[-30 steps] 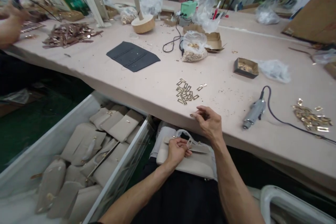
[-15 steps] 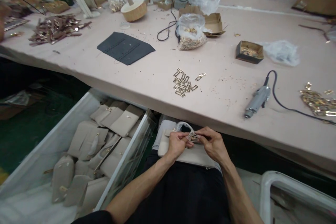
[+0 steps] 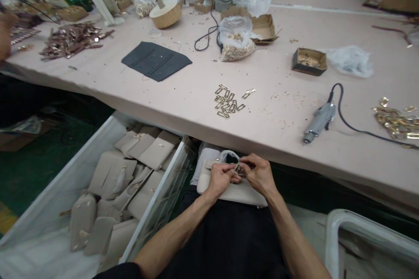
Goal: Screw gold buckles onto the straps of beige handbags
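A beige handbag [image 3: 248, 192] rests on my lap, just under the table's front edge. Its looped handle [image 3: 230, 153] looks wrapped in white material. Between my fingertips is a small rectangular metal plate [image 3: 238, 168], held against a part of the bag near the handle. My left hand [image 3: 221, 179] is closed, gripping that part of the bag from the left. My right hand [image 3: 260, 174] is closed too, pinching at the plate from the right. The fingertips partly hide the exact contact. Similar metal plates [image 3: 225, 105] lie in a loose pile on the table ahead.
A white bin [image 3: 157, 200] of beige bags [image 3: 113, 174] stands to my left. On the table [image 3: 196, 113] lie an electric screwdriver [image 3: 320, 123], a box of small parts [image 3: 309, 61], a dark sheet [image 3: 157, 60] and gold hardware [image 3: 397, 122]. Another person's hand [image 3: 4, 35] shows far left.
My right hand has shifted slightly left and inward, with its fingers now closer around the small metal plate. My left hand has stayed about where it was on the bag.
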The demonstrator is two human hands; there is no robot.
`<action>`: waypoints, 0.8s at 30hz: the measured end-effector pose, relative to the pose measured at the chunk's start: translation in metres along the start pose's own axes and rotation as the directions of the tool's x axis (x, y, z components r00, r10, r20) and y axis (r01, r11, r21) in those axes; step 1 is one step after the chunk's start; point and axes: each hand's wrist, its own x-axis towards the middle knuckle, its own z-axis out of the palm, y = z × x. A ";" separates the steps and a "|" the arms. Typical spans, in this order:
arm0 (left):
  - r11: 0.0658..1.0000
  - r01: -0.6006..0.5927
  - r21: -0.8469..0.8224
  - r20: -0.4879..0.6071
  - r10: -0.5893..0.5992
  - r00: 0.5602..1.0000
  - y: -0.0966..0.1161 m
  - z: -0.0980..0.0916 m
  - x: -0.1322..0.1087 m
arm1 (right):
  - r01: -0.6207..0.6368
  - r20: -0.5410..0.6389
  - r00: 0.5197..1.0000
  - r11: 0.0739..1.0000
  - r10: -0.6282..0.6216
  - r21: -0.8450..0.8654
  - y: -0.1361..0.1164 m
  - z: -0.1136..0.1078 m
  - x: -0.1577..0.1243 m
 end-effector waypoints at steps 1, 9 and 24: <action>1.000 -0.009 0.013 0.004 0.009 1.000 0.000 0.000 0.000 | -0.004 -0.007 1.000 1.000 0.004 0.004 0.000 0.001 0.000; 0.999 -0.037 0.004 -0.012 0.038 0.999 -0.001 0.002 0.000 | -0.058 -0.136 0.989 0.998 0.053 -0.031 0.008 0.011 -0.009; 0.998 -0.035 0.061 0.017 0.034 0.999 -0.003 -0.002 -0.003 | -0.173 -0.051 0.982 0.970 0.184 0.168 0.009 0.014 -0.011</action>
